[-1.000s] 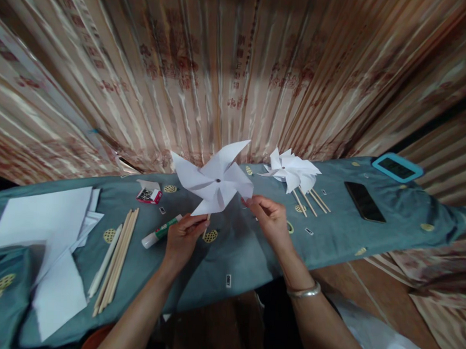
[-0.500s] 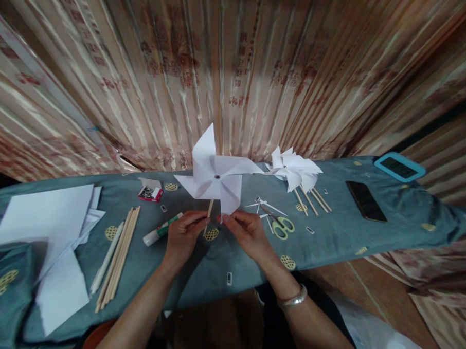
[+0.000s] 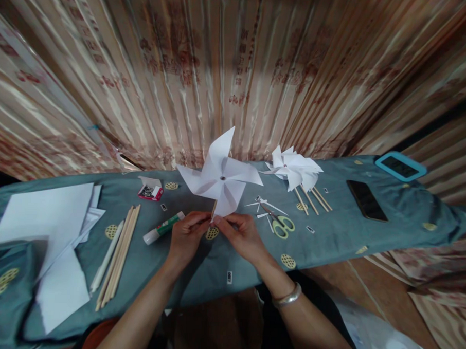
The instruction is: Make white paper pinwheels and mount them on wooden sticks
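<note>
A white paper pinwheel (image 3: pixel 213 181) stands upright in front of me, its blades fixed at the centre by a small dark pin. Its thin wooden stick (image 3: pixel 214 209) shows briefly below the blades. My left hand (image 3: pixel 187 237) is closed on that stick, fingertips pinched together. From the other side, my right hand (image 3: pixel 242 237) is closed too, thumb and finger pinching at the stick just under the lowest blade. The two hands' fingertips meet there and hide the stick's lower end. A glue stick (image 3: pixel 163 228) lies beside my left hand.
Finished pinwheels (image 3: pixel 295 169) lie at the back right, near green-handled scissors (image 3: pixel 281 225) and paper strips. Farther right are a phone (image 3: pixel 366 201) and a blue-framed device (image 3: pixel 401 166). Leftward are a red pin box (image 3: pixel 151 190), wooden sticks (image 3: pixel 119 259) and white paper (image 3: pixel 50 207).
The pinwheel's blades have turned clockwise. My right hand has moved left, from the lower blade's tip to the stick, and my left hand has shifted slightly right and up.
</note>
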Tool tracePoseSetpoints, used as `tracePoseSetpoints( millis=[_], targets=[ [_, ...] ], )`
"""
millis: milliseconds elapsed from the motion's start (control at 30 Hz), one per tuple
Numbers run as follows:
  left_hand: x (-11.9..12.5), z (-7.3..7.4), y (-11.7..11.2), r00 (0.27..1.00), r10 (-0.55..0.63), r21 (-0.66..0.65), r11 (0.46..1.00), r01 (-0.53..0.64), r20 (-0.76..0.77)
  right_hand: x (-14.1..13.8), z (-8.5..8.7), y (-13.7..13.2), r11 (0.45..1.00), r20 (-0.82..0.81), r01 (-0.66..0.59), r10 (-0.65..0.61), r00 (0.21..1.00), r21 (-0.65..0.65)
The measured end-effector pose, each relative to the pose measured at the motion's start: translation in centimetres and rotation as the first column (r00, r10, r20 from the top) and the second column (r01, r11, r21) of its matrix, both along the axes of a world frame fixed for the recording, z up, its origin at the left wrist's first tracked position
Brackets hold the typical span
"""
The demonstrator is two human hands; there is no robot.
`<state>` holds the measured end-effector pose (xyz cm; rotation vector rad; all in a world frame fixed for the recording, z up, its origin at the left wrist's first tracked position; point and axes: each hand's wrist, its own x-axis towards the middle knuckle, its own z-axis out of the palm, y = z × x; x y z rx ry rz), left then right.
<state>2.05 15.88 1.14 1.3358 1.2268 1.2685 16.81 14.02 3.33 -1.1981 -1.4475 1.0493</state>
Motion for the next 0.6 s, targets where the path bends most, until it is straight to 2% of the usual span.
tracePoseSetpoints(
  millis=[167,333,467,600],
  targets=[
    [-0.1,0.2,0.0,1.0,-0.02,-0.019,1.0,0.02,-0.013,-0.2,-0.3,0.0,0.999,-0.022,-0.016,0.015,1.0,-0.045],
    [-0.5,0.3,0.2,1.0,0.017,-0.023,1.0,-0.018,-0.02,0.6,0.8,-0.4,0.999,0.03,-0.027,0.028,0.999,-0.036],
    [-0.6,0.2,0.4,0.999,0.039,-0.008,0.999,-0.04,-0.03,3.0,2.0,-0.2,0.987,0.039,0.15,-0.152,0.988,0.051],
    [-0.5,0.1,0.3,1.0,0.012,-0.011,1.0,-0.012,-0.008,6.0,2.6,0.4,0.888,-0.075,0.45,-0.444,0.893,0.098]
  ],
)
